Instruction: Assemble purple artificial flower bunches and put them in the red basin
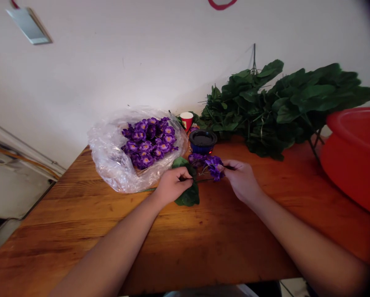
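Observation:
Between finger and thumb, my left hand (174, 183) grips an artificial flower stem with broad green leaves (189, 197); the stem runs out to both sides of the fist. My right hand (242, 179) pinches a purple artificial flower (215, 167) beside the stem's tip. Whether that flower sits on the stem cannot be made out. Just behind are more purple petals and a small blue pot (202, 142) with a dark top and an orange light at its base. Left of it, a clear plastic bag (107, 150) lies spread open around several purple flower heads (144, 146).
A red paper cup (186, 121) stands behind the pot. Bunches of green leaf stems (249, 99) lean along the wall at the back right. A large red basin (352, 161) takes up the right side of the wooden table (89, 218).

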`<action>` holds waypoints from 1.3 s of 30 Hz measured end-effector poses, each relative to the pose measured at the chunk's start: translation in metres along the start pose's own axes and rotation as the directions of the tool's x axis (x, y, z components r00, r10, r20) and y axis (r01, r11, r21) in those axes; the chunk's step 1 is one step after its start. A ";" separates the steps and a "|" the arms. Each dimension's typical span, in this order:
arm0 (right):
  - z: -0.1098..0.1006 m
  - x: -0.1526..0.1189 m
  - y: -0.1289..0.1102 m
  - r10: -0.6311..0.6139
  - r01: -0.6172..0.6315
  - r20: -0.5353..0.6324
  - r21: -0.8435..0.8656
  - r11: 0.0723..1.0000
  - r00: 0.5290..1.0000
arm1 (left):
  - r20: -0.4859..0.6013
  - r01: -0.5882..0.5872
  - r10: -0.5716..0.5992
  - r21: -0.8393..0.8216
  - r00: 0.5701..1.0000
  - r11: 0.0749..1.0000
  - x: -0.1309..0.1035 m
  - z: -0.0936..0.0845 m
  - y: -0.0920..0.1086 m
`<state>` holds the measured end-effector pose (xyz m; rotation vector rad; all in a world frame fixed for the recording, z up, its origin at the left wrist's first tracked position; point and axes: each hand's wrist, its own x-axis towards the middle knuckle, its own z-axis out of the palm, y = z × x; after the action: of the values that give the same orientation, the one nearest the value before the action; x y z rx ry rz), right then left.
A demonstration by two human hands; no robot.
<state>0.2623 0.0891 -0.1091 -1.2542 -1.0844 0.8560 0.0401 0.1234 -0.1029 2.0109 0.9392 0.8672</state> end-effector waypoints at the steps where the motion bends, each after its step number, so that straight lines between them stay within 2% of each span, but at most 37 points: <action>1: 0.000 -0.001 0.000 0.000 0.000 0.006 -0.001 1.000 1.000 | -0.002 -0.002 0.002 -0.003 1.000 1.000 0.000 0.000 0.000; 7: 0.000 -0.001 0.001 -0.014 0.014 0.014 -0.019 1.000 1.000 | -0.007 0.028 -0.028 -0.019 1.000 0.999 -0.001 0.001 -0.003; 11: -0.005 0.003 -0.005 -0.018 0.025 0.142 -0.046 0.999 0.990 | -0.011 0.088 -0.088 -0.008 0.996 0.996 0.000 0.001 -0.003; 13: -0.007 0.003 -0.007 -0.017 0.031 0.249 -0.052 0.998 0.968 | 0.010 0.103 -0.103 0.001 0.995 0.995 0.001 -0.001 -0.002; 16: -0.007 0.001 -0.009 0.001 0.040 0.430 -0.087 0.995 0.903 | 0.057 0.096 -0.097 0.023 0.994 0.995 0.003 -0.003 0.000; 19: -0.005 -0.002 -0.011 0.043 0.042 0.527 -0.149 0.988 0.849 | 0.075 0.069 -0.073 0.061 0.995 0.996 0.003 -0.004 0.001; 22: -0.001 -0.002 -0.010 0.051 0.069 0.538 -0.201 0.977 0.841 | 0.081 0.071 -0.077 0.067 0.994 0.995 0.002 -0.004 0.001; 27: 0.005 0.003 -0.001 -0.022 0.148 0.453 -0.244 0.958 0.891 | 0.084 0.047 -0.056 0.100 0.995 0.994 0.002 -0.002 0.001; 29: 0.007 0.004 0.004 -0.036 0.159 0.444 -0.243 0.957 0.895 | 0.087 0.014 -0.025 0.125 0.996 0.992 0.003 -0.001 0.003; 33: 0.009 0.004 0.010 -0.031 0.149 0.420 -0.252 0.956 0.907 | 0.084 -0.023 0.011 0.140 0.996 0.990 0.005 0.001 0.004; 39: 0.013 0.006 0.012 -0.003 0.122 0.410 -0.265 0.957 0.912 | 0.094 -0.014 -0.002 0.172 0.996 0.985 0.006 0.002 0.002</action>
<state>0.2526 0.1008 -0.1206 -1.2983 -1.6223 0.9607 0.0452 0.1264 -0.1005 2.1825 0.9846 0.7079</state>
